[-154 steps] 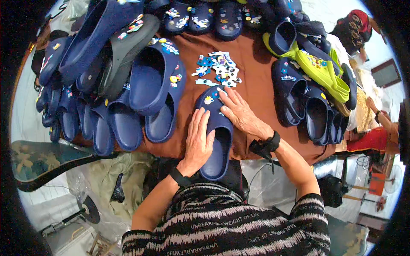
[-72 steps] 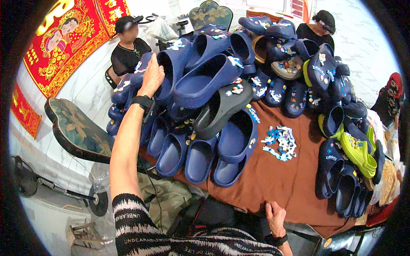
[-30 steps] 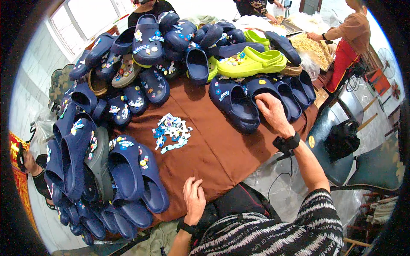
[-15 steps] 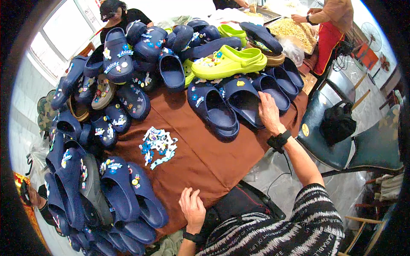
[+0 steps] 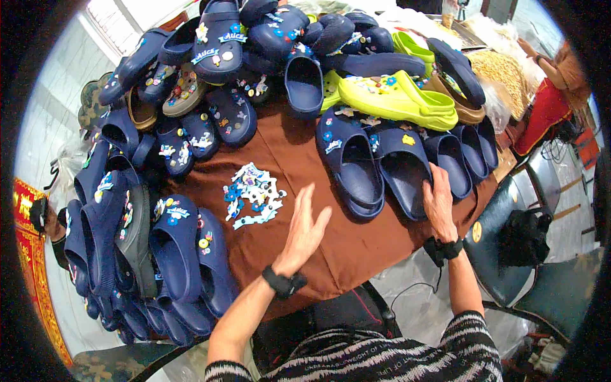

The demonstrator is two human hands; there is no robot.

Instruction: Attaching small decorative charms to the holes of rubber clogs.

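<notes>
My right hand (image 5: 439, 207) grips the right side of a navy clog (image 5: 406, 181) with a yellow charm on its toe, which rests on the brown tablecloth. Left of it lies another navy clog (image 5: 361, 175), decorated with blue and white charms. My left hand (image 5: 304, 230) hovers over the cloth, empty, fingers stretched and thumb apart. Just beyond its left side is a loose pile of flat blue and white shoe charms (image 5: 253, 196). A lime green clog (image 5: 398, 99) with charms lies across the toes of the navy clogs.
Many charm-covered navy clogs (image 5: 219, 51) are heaped along the far side and left edge. A grey clog (image 5: 135, 235) stands among those at left. Black chairs (image 5: 503, 239) stand to the right. At the far right, a person (image 5: 554, 95) stands by a heap of small yellowish pieces (image 5: 499, 76).
My left hand has moved up from the table's near edge to beside the charm pile, its fingers straightening. My right hand stays at the same clog. The whole view has shifted.
</notes>
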